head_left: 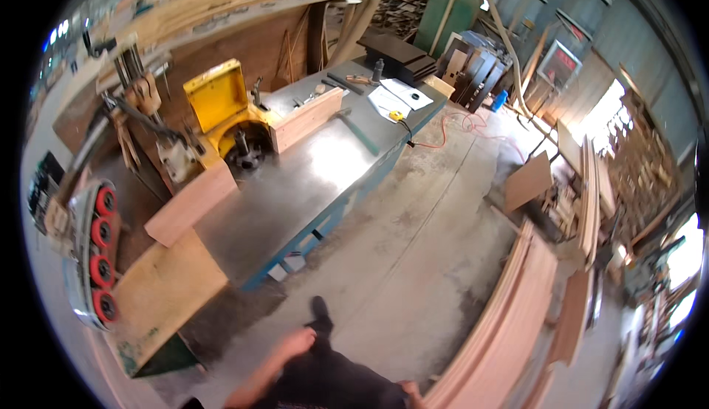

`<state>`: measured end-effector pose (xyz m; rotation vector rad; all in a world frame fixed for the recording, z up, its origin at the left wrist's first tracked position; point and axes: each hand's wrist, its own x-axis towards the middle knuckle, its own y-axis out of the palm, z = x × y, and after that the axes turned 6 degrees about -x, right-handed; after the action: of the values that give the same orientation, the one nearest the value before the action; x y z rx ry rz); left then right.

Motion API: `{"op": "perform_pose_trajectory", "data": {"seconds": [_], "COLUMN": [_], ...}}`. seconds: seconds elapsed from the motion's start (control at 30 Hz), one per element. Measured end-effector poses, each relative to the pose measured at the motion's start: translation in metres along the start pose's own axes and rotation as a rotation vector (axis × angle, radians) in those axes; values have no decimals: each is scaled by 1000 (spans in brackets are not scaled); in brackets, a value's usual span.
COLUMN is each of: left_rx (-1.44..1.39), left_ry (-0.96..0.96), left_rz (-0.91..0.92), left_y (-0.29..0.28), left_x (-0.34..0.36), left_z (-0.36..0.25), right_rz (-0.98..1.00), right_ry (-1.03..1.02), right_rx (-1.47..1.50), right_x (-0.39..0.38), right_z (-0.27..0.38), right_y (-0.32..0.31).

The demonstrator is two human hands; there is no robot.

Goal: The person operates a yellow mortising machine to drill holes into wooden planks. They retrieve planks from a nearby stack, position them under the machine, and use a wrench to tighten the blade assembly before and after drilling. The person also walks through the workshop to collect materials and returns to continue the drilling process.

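Left hand [295, 344] empty, fingers loosely apart, hanging at side above concrete floor [413, 246]. Right hand [410, 392] at frame edge beside stacked long boards [502, 328]; grip cannot be told. Steel tabletop [295, 187] of spindle moulder well apart. Judgement: square up to stack, grasp top board mid-length.

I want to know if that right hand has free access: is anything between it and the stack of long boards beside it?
Nothing visible does. The right hand hangs low at the picture's lower edge, right beside the near end of the stack of long boards on the concrete floor. Whether it touches them cannot be told.
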<state>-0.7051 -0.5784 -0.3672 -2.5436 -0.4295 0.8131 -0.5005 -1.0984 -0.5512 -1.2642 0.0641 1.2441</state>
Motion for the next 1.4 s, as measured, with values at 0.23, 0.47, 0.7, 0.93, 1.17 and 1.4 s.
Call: {"op": "perform_pose_trajectory", "data": {"seconds": [0.23, 0.47, 0.7, 0.93, 1.17, 1.4], "left_rx": [217, 174, 234, 127, -3, -57], "left_ry": [347, 33, -339, -662, -910, -980], "left_rz": [-410, -566, -519, -505, -521, -572], "left_y": [-165, -260, -229, -228, -282, -293], "left_x": [189, 245, 250, 339, 417, 422], "left_z": [-118, -122, -78, -104, -130, -156], "right_rz": [25, -368, -481, -514, -261, -255], "right_ry": [413, -135, -370, -767, -845, -1243], "right_rx": [471, 331, 416, 227, -785, -1095], "right_x": [113, 397, 549, 720, 947, 1004], "right_z": [61, 124, 419, 679, 781, 780], "right_y": [-161, -281, -607, -842, -822, -792]}}
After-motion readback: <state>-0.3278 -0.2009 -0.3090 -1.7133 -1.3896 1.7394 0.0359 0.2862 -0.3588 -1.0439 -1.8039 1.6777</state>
